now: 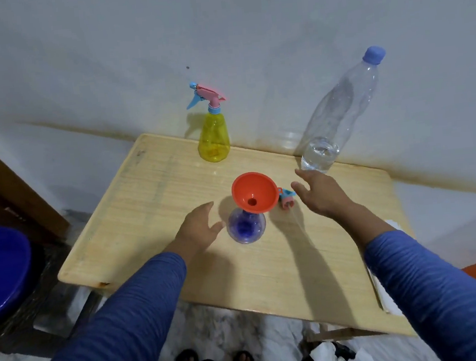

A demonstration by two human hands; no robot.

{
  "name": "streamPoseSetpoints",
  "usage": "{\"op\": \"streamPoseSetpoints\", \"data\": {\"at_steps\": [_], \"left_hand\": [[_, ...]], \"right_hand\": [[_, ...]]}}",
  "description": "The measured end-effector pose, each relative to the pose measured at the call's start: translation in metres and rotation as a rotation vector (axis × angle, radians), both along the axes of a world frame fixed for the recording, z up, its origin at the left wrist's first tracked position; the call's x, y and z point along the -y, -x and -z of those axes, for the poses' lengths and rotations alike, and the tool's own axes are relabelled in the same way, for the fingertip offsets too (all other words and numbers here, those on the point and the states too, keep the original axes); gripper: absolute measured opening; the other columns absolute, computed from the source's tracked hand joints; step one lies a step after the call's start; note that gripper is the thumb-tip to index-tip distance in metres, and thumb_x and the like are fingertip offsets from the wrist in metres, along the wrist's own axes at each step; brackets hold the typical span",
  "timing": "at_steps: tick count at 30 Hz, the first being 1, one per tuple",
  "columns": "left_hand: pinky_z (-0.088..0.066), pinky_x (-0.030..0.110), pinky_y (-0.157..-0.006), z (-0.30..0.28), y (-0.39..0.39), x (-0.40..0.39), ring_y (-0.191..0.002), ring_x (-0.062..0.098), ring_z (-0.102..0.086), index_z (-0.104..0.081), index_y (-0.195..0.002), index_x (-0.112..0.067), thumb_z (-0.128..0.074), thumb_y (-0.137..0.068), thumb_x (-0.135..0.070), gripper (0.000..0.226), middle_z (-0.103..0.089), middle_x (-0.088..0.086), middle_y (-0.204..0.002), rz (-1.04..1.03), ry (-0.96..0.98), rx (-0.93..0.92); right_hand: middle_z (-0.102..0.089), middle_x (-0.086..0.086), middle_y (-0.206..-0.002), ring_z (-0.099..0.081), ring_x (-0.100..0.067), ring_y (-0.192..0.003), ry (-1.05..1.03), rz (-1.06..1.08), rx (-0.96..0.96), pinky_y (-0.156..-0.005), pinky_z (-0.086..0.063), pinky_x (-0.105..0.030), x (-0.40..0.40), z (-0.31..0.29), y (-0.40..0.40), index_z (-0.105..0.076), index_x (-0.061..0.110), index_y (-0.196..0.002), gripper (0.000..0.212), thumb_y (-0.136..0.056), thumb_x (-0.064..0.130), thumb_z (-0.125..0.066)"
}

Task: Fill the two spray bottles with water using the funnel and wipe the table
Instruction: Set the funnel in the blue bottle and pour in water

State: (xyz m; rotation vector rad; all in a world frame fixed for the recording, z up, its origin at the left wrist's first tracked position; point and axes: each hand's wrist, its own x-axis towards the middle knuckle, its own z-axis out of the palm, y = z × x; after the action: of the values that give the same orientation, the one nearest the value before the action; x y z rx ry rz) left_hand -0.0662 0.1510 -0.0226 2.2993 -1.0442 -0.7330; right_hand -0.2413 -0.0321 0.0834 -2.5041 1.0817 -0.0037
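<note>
Both hands, left [199, 227] and right [318, 193], hang loose and empty; bumping the funnel [254, 196] could topple the purple spray bottle [246, 227].

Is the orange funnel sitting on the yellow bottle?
No, the orange funnel sits in the neck of the purple spray bottle, while the yellow spray bottle stands apart by the wall.

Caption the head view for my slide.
Open hands flank a blue spray bottle topped by an orange plastic funnel.
</note>
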Motion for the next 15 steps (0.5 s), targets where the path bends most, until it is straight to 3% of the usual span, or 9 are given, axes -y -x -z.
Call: {"op": "streamPoseSetpoints", "data": {"at_steps": [3,6,10,15], "left_hand": [[-0.035,0.035,-0.106,-0.025,-0.033,0.012,-0.130,0.026,-0.041,-0.027,-0.144,-0.010,-0.054,-0.090,-0.042,0.068,-0.039,0.009,-0.146,0.071,-0.275,0.093],[-0.045,0.036,-0.095,-0.066,-0.049,0.033,-0.116,0.027,-0.052,-0.040,-0.135,-0.008,-0.054,-0.089,-0.044,0.060,-0.052,0.010,-0.131,0.182,-0.366,0.250],[-0.044,0.036,-0.092,-0.136,-0.047,0.068,-0.116,0.029,-0.051,-0.043,-0.131,-0.006,-0.050,-0.093,-0.041,0.052,-0.049,0.014,-0.131,0.301,-0.326,0.494],[-0.043,0.038,-0.092,-0.210,-0.035,0.112,-0.118,0.032,-0.048,-0.043,-0.129,-0.005,-0.053,-0.091,-0.039,0.051,-0.048,0.016,-0.131,0.416,-0.128,0.651]], "right_hand": [[-0.039,-0.016,-0.146,-0.039,-0.031,-0.132,0.039,-0.010,-0.206,-0.103,-0.035,-0.036,0.003,-0.014,-0.007,-0.035,0.005,-0.141,0.052,-0.097,0.032,-0.045],[-0.048,-0.018,-0.137,-0.045,-0.032,-0.125,0.068,0.020,-0.288,-0.098,-0.041,-0.037,-0.001,-0.032,-0.015,-0.039,0.005,-0.137,0.052,-0.094,0.032,-0.049],[-0.047,-0.013,-0.137,-0.047,-0.030,-0.123,0.157,0.101,-0.266,-0.098,-0.044,-0.037,-0.001,-0.065,-0.024,-0.045,0.008,-0.132,0.048,-0.089,0.030,-0.052],[-0.047,-0.012,-0.138,-0.048,-0.030,-0.124,0.244,0.238,-0.275,-0.100,-0.042,-0.037,0.009,-0.122,-0.025,-0.040,0.009,-0.137,0.051,-0.092,0.030,-0.051]]}}
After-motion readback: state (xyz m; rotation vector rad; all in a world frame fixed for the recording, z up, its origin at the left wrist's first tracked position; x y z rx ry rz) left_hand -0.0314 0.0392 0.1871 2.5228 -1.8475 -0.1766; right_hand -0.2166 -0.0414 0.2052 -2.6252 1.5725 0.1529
